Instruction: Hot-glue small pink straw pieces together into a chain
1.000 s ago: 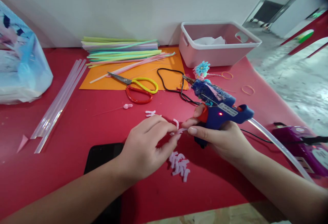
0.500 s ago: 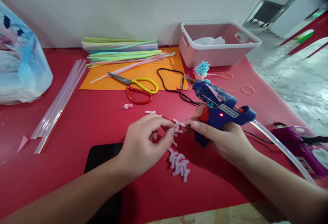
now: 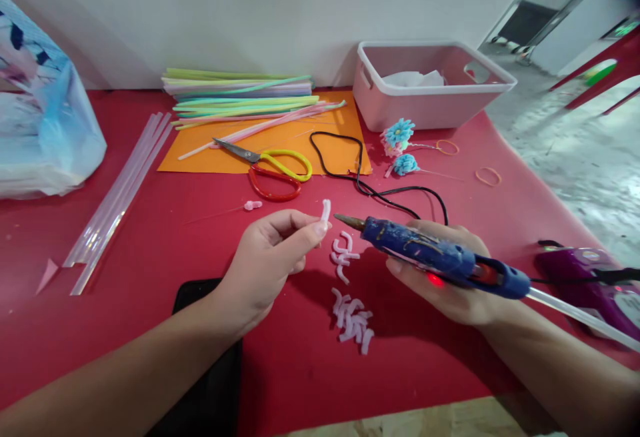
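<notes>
Between thumb and fingers, my left hand (image 3: 273,264) pinches a short pale pink piece of pipe cleaner (image 3: 326,211), its free end pointing up. My right hand (image 3: 450,290) is wrapped round a blue hot glue gun (image 3: 425,247), whose metal nozzle points left, a small gap from that piece. A red light glows on the gun's side, and a clear glue stick (image 3: 583,310) sticks out of its back. Below the nozzle lie two loose clusters of cut pale pink pipe cleaner pieces (image 3: 353,320) on the red table.
Scissors (image 3: 280,164) and bundled pipe cleaners (image 3: 240,97) lie on orange paper (image 3: 210,157). Behind are a pink basket (image 3: 425,104) and blue fuzzy flowers (image 3: 400,132). Clear glue sticks (image 3: 120,197) and a plastic bag (image 3: 45,124) are left, a black phone (image 3: 210,370) under my left arm, a purple power box (image 3: 590,284) right.
My right hand has turned the glue gun and drawn it down and right. My left hand has lifted a pink piece clear of the cluster, holding it upright near the nozzle.
</notes>
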`<state>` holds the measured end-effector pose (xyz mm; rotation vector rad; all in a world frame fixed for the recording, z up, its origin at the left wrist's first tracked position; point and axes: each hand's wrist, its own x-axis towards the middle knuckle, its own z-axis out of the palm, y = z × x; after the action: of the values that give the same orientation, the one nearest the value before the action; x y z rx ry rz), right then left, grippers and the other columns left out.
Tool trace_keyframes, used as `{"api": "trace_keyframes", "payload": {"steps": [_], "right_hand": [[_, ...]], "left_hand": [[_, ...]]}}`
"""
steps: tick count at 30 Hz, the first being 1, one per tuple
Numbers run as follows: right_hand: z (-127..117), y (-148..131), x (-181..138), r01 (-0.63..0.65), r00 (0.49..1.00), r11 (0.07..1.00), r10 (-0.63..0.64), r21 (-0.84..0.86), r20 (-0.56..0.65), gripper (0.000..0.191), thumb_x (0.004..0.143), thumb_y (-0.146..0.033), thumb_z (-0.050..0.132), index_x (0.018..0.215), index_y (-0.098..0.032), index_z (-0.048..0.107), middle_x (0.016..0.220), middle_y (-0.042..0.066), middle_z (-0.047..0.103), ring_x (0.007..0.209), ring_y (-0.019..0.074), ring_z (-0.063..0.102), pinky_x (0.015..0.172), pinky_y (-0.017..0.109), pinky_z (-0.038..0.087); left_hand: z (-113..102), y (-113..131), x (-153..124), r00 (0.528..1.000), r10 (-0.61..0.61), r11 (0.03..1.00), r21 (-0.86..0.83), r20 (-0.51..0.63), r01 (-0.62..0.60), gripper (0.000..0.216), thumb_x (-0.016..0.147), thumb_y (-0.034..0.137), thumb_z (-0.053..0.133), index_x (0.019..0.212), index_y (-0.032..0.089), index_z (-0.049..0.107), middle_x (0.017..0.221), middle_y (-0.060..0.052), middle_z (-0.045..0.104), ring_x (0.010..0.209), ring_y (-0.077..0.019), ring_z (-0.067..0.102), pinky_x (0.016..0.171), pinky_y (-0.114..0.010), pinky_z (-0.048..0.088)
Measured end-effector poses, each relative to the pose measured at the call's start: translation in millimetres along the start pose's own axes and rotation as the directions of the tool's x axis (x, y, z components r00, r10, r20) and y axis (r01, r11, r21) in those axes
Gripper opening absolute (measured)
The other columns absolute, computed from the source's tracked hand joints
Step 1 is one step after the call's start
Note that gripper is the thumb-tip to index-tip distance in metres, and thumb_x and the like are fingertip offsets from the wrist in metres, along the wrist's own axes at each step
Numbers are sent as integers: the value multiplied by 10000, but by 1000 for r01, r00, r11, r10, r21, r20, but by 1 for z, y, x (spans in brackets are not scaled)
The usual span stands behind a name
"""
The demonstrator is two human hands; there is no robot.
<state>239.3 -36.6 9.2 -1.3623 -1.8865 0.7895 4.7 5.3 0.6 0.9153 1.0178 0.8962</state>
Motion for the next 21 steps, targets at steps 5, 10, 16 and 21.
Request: {"api": "trace_keyframes", "payload": {"steps": [5, 10, 16, 21], "right_hand": [[5, -6, 5, -25, 1000, 999, 25, -20, -18, 204, 785, -165, 642, 655, -233, 499, 510, -51, 530, 423, 96, 460, 409, 236, 345], [5, -4, 6, -36, 999, 999, 36, -25, 12, 211, 786, -138, 633, 658, -228, 491, 520, -53, 529, 446, 89, 451, 416, 231, 322], [5, -3, 5, -47, 999, 999, 47, 0, 7, 210, 792, -158, 631, 656, -226, 486, 524, -54, 517, 450, 89, 450, 425, 230, 342], [4, -2, 5, -10, 999, 1000, 11, -22, 40, 200, 801, -126, 624, 677, -223, 501, 541, -57, 538, 454, 84, 480, 426, 214, 352]], "left_hand": [[-1, -1, -1, 998, 16, 1000, 20, 53, -17, 217, 805, 318, 775, 696, 174, 655, 601, 71, 512, 501, -40, 370, 485, -188, 311], [0, -1, -3, 998, 22, 999, 24, 58, -24, 253, 809, 304, 774, 653, 169, 628, 566, 75, 496, 513, -45, 374, 498, -195, 295], [0, -1, -2, 997, 48, 998, 29, 59, -50, 237, 808, 295, 773, 660, 171, 635, 573, 76, 502, 517, -50, 372, 516, -210, 314], [-1, -2, -2, 995, 72, 997, 17, 64, -73, 224, 818, 292, 768, 683, 173, 635, 577, 80, 504, 522, -46, 373, 528, -199, 327]]}}
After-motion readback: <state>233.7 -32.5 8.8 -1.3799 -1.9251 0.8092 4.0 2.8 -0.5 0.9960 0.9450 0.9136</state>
